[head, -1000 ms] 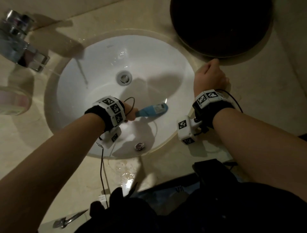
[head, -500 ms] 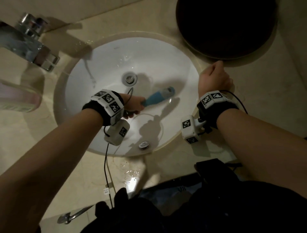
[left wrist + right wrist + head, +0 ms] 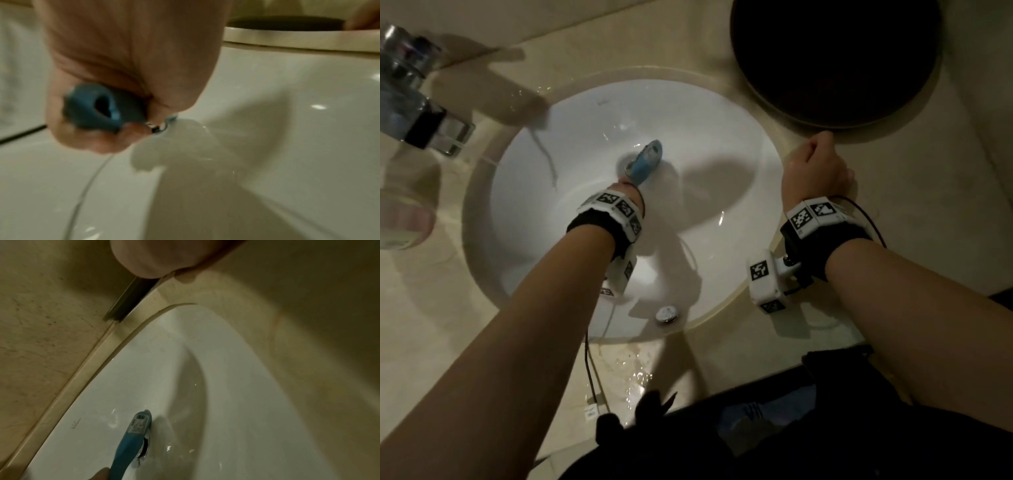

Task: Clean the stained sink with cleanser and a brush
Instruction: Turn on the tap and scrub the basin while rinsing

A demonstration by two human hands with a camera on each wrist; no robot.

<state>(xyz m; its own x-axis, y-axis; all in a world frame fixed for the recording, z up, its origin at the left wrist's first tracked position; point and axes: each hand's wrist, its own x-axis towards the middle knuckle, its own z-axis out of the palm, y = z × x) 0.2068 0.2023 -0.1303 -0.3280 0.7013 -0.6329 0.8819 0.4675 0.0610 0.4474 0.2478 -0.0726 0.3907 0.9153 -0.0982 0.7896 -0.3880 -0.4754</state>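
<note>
The white oval sink (image 3: 722, 147) is set in a beige counter. My left hand (image 3: 625, 187) reaches into the basin and grips the handle of a blue brush (image 3: 647, 161). The brush head lies over the chrome drain (image 3: 624, 168), pointing away from me. In the left wrist view my fingers (image 3: 123, 56) wrap the blue handle end (image 3: 98, 110). The right wrist view shows the brush (image 3: 133, 434) across the drain (image 3: 145, 449). My right hand (image 3: 815, 171) rests as a fist on the counter at the sink's right rim, holding nothing visible.
A chrome faucet (image 3: 417, 113) stands at the back left, with a blurred pale bottle (image 3: 400, 219) near it. A large dark round object (image 3: 835, 58) sits on the counter behind my right hand. A chrome overflow cap (image 3: 667, 313) is on the sink's near wall. Water pools on the front counter (image 3: 633, 373).
My left hand has pushed the brush from the right middle of the basin up and back onto the drain. The right fist has stayed on the rim.
</note>
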